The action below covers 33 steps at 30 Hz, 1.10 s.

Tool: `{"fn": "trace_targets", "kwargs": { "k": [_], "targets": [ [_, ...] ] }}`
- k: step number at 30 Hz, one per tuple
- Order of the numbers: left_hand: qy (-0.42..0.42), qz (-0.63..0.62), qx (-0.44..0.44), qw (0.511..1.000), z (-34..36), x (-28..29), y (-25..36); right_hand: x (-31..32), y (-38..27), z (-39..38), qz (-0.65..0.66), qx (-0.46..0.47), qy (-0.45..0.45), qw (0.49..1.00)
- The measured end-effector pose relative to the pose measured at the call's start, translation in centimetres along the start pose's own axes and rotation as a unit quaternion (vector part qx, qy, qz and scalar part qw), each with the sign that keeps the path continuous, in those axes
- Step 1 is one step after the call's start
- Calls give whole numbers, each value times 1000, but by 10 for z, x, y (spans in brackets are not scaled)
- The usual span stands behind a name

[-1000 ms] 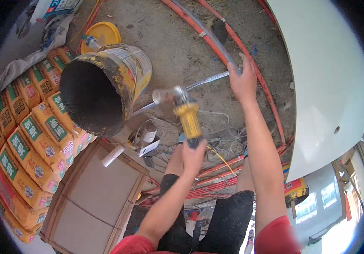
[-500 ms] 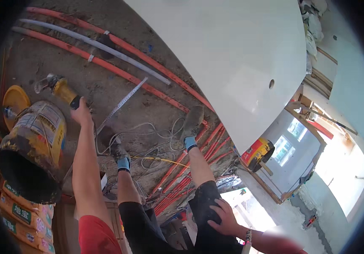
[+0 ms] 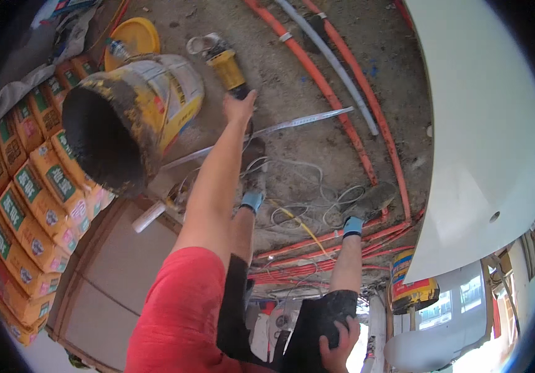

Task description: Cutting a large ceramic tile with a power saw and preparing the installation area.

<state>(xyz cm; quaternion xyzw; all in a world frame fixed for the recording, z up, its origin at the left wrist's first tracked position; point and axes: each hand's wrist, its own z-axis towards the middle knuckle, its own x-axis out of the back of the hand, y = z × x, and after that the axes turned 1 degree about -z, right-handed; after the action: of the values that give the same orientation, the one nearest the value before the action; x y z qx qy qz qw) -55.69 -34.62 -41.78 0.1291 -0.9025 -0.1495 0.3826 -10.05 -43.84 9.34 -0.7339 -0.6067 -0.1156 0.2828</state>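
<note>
— Yellow plastic body, grey guard at the far end: is that the yellow angle grinder (image 3: 221, 62) you have hold of?

— Yes. My left hand (image 3: 240, 107) is stretched out in front of me and wrapped round its dark rear handle. The tool lies low over the bare concrete floor (image 3: 367, 56), just beside the big yellow and white plastic bucket (image 3: 132, 118).

— How does the bucket stand?

— From up here I look into its dark, mortar-caked mouth, with the grinder past its upper right side. A round yellow plastic lid (image 3: 135, 36) lies behind it.

— And your other hand?

— My right hand (image 3: 338, 344) is down on my right thigh, fingers curled against the black shorts (image 3: 317, 314). It holds nothing.

— What else lies about the bucket?

— To its left, stacked orange and green paper sacks (image 3: 28, 205). Below it, a flat brown cardboard sheet (image 3: 102, 273), with a short white plastic tube (image 3: 149, 216) at the sheet's upper edge. To its right, a long silver metal straightedge (image 3: 267, 130) runs across the floor, touching nothing of the grinder that I can see. Further right, orange plastic pipes (image 3: 317, 81) and a grey pipe (image 3: 336, 68) cross the concrete, and loose white cable (image 3: 304, 186) coils between my two feet in blue socks. Well right of the bucket curves a large white panel (image 3: 485, 124).
</note>
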Motion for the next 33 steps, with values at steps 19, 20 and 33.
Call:
{"fn": "trace_targets", "kwargs": {
  "k": [19, 20, 33],
  "targets": [
    [19, -32, 183, 982, -551, 379, -260, 95, 38, -28, -72, 202, -127, 968],
    [16, -86, 191, 978, -561, 381, -269, 89, 38, -28, -86, 214, -133, 964],
    [-149, 125, 110, 975, -588, 366, -279, -273, -220, 149, -121, 460, -36, 879]
  ]
}}
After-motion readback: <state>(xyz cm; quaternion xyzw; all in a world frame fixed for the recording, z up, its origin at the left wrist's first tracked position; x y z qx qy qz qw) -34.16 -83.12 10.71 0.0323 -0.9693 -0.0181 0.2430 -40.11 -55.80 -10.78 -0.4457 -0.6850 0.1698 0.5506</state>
